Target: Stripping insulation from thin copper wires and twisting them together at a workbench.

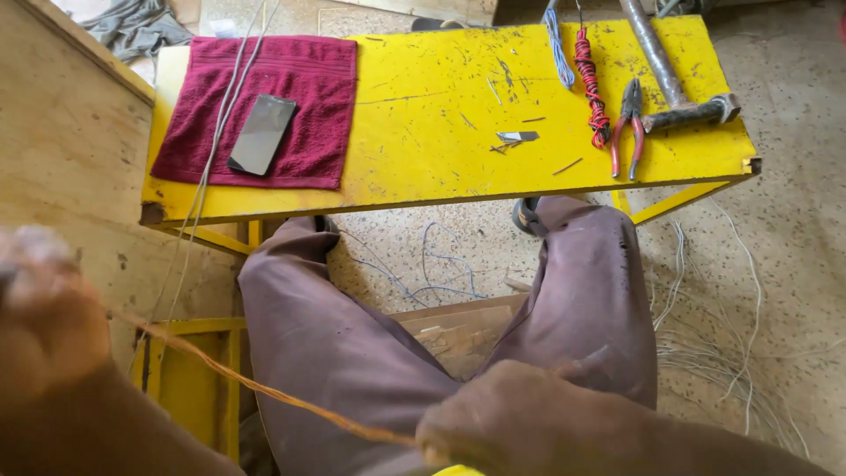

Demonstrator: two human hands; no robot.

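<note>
The desk [441,97] is yellow-painted, its matt coat scratched and scuffed. On its left end lies a dark red towel [304,79] of soft looped cloth, and on that a phone [261,134] with a smooth, glossy face. At the desk's right end, the pliers [627,123] show dull metal with red plastic handles, beside a rough grey metal hammer [674,84]. Below the desk, a bare coppery wire [256,386] gleams.

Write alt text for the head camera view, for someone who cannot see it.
A seated person's two hands, the left hand and the right hand, hold a thin bare copper wire between them above brown-trousered knees. Ahead, a scratched yellow wooden bench carries a maroon towel, dark phone, red-handled pliers and a metal hammer.
</note>
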